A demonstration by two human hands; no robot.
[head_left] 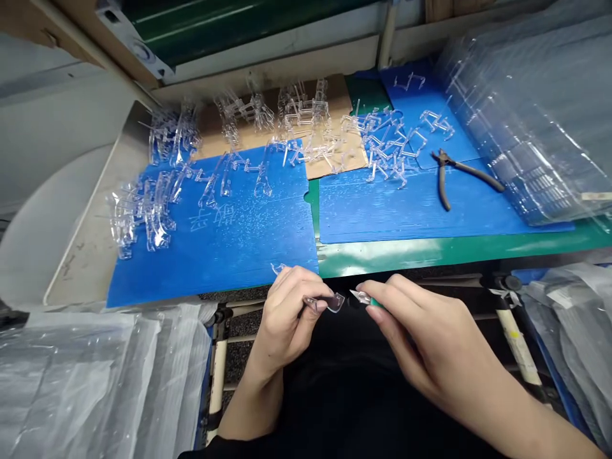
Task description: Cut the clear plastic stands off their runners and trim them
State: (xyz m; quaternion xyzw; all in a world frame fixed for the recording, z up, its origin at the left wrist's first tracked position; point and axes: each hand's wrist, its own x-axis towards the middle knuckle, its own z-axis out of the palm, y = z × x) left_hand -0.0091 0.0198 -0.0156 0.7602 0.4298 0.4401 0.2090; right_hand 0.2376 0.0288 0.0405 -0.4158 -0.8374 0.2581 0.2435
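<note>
My left hand (292, 312) is closed around a small clear plastic part (336, 302), whose curved end sticks out to the right past the fingertips. In my right hand (421, 325) a utility knife (364, 298) with a green handle is pinched, its short pointed blade facing left. A narrow gap lies between the blade tip and the clear part. Both hands are held in front of the bench's near edge. Most of the knife handle is hidden by my right fingers.
Blue sheets (268, 236) and brown cardboard (209, 131) cover the green bench. Clusters of clear molded parts (153, 210) lie left, with clear sprue pieces (389, 143) at the centre. Nippers (444, 167) rest near clear trays (530, 146). Plastic-wrapped stacks (86, 382) flank me.
</note>
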